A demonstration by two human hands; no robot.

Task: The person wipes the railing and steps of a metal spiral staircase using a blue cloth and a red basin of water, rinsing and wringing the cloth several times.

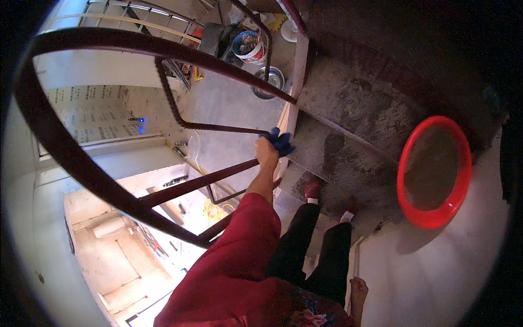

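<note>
My left hand [267, 150] is closed around a dark blue cloth or glove [280, 142], at the edge of the stairs where a twisted metal baluster [220, 127] of the dark red railing [135, 41] ends. Low in the view, my right hand [358, 288] hangs beside a pale strip [356, 257] along the wall; whether it grips anything cannot be told. A red plastic basin [434, 222] with murky brownish contents stands to the right. My feet in red shoes are on the wet, dirty patterned metal stair treads [351, 159].
On the floor beyond the railing are a bucket [259, 55] with rags or debris, a metal bowl [278, 75], a yellow cable [199, 155] and power tools [179, 150]. A ladder [163, 26] lies at the top left. A brightly lit lower area shows at bottom left.
</note>
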